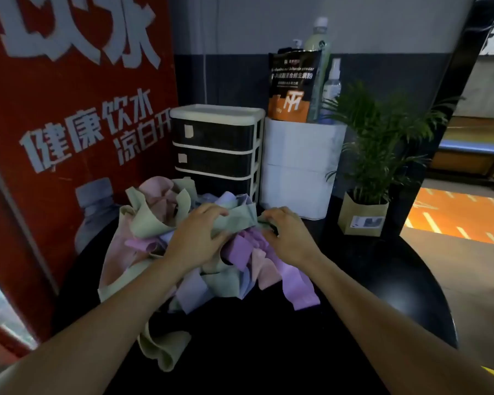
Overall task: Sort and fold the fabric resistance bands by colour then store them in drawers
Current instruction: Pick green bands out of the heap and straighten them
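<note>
A tangled heap of fabric resistance bands [200, 283] in green, pink, purple and pale lilac lies on a round black table [268, 352]. My left hand [197, 238] and my right hand [288, 235] sit on top of the heap, each gripping one end of the same green band [237, 219] stretched between them. Behind the heap stands a small white-framed drawer unit [217, 146] with three dark drawers, all closed. One loose green band [163, 346] trails toward the front of the table.
A white box [300, 169] holding a powder pouch [293, 86] and bottles stands right of the drawers. A potted plant [374, 178] sits at the table's right rear. A red poster board [69, 124] leans close on the left.
</note>
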`<act>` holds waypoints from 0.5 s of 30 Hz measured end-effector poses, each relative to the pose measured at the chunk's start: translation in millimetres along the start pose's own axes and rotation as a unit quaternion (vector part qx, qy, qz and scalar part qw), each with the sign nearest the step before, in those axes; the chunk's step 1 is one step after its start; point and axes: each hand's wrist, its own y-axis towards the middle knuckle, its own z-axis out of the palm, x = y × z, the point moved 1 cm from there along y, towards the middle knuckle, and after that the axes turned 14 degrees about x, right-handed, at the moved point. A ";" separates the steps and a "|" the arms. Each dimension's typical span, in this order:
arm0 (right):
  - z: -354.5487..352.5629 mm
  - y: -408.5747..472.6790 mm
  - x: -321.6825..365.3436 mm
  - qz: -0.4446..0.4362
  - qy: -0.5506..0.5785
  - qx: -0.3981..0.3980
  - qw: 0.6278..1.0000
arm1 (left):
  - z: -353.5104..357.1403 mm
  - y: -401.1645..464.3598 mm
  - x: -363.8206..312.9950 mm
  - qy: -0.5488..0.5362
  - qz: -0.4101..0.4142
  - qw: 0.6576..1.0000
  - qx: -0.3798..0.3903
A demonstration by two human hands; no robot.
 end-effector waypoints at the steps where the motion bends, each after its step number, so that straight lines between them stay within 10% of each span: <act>1: 0.2 6.1 0.0 0.002 -0.003 0.001 1.000 | 1.1 3.7 1.0 0.004 -0.012 1.000 0.007; 10: 19.5 55.8 -10.5 0.006 -0.027 0.055 0.998 | 13.7 22.7 14.4 0.047 -0.035 0.998 0.026; 15: 22.5 64.1 -0.7 -0.091 0.020 0.011 0.996 | -20.1 26.4 9.0 -0.169 -0.004 0.986 0.002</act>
